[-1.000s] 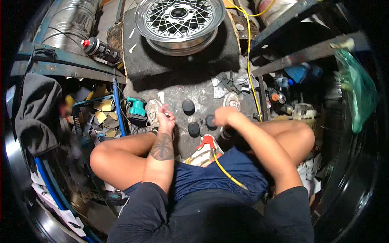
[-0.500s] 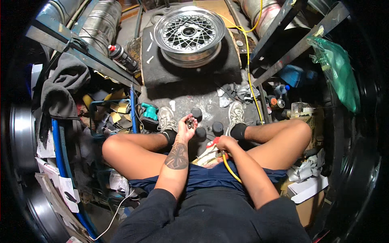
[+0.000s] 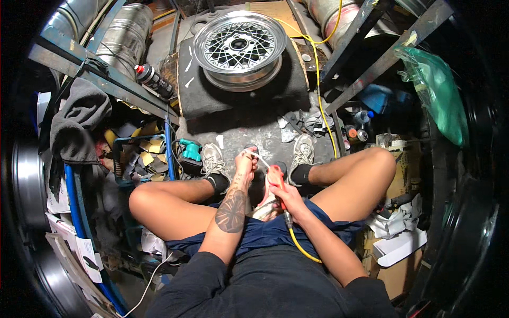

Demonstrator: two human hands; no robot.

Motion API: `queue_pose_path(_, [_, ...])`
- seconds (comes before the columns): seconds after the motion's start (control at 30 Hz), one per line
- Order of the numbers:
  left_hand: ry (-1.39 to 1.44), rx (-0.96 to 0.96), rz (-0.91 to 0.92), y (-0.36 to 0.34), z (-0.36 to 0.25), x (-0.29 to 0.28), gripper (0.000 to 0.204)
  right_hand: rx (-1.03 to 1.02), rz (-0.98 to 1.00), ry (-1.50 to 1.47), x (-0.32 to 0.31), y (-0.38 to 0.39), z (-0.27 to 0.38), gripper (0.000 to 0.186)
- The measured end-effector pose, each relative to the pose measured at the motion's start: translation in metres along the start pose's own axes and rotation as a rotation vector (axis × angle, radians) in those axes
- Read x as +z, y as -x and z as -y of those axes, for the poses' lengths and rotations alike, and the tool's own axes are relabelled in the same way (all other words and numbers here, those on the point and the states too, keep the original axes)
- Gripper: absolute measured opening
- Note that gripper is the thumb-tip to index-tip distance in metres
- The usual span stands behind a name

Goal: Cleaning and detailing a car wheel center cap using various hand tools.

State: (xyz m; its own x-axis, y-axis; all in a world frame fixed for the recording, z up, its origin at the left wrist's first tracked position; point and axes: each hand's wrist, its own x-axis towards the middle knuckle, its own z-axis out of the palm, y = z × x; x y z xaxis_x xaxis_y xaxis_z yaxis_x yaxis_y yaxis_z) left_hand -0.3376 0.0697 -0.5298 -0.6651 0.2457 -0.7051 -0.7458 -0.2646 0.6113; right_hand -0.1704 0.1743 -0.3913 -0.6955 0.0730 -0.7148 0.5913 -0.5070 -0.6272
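My right hand (image 3: pixel 289 199) grips a red air blow gun (image 3: pixel 277 176), from whose lower end a yellow hose (image 3: pixel 298 244) curves over my lap. The gun's thin pale nozzle (image 3: pixel 258 155) reaches to my left hand (image 3: pixel 246 161), which is closed in front of it. Small dark metal pieces lay in that palm half a second ago; the fingers now hide them. A pale crumpled cloth (image 3: pixel 266 212) lies between my thighs, under the gun. Beyond my hands a silver mesh-spoked wheel rim (image 3: pixel 239 44) rests face up on a dark padded stand (image 3: pixel 199 100).
Blue-grey metal bars (image 3: pixel 122 87) flank the stand on both sides. At left are a grey cloth (image 3: pixel 79 124), a teal power sander (image 3: pixel 190 150) and a spray can (image 3: pixel 154 79). A green plastic bag (image 3: pixel 437 98) hangs at right. Yellow hose (image 3: pixel 319 90) runs along the floor.
My right hand has raised the blow gun from my lap and brought it toward my left hand. My left palm, open before with small metal pieces, has closed. The view has shifted slightly.
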Motion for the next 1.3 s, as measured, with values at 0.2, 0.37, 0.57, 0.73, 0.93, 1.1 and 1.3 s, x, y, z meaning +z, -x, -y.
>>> queue_pose_path(0.2, [0.436,-0.172,0.155,-0.012,-0.007,-0.011,0.018,0.018,0.32,-0.423,0.016,-0.002,0.009,0.047])
queue_pose_path(0.37, [0.81,-0.089,0.22,-0.013,-0.006,-0.025,0.028,-0.304,-0.019,0.373,-0.029,-0.002,-0.007,0.026])
queue_pose_path(0.57, [0.667,-0.142,0.115,-0.026,0.009,-0.04,0.024,-0.247,-0.015,1.086,0.009,0.046,0.009,0.042])
queue_pose_path(0.73, [0.661,-0.292,0.096,-0.032,0.045,-0.056,0.031,-0.224,-0.114,1.242,0.017,0.051,0.001,0.038])
queue_pose_path(0.93, [0.667,-0.279,0.049,-0.029,0.042,-0.034,0.021,-0.236,-0.176,1.321,0.009,0.048,0.006,0.035])
queue_pose_path(1.1, [0.128,-0.302,0.271,-0.024,0.032,-0.047,0.026,-0.276,-0.101,1.272,0.013,0.056,0.012,0.031])
queue_pose_path(1.3, [-1.143,0.559,-0.085,-0.005,0.043,-0.036,0.037,-0.199,-0.052,1.29,0.016,0.076,0.029,0.031])
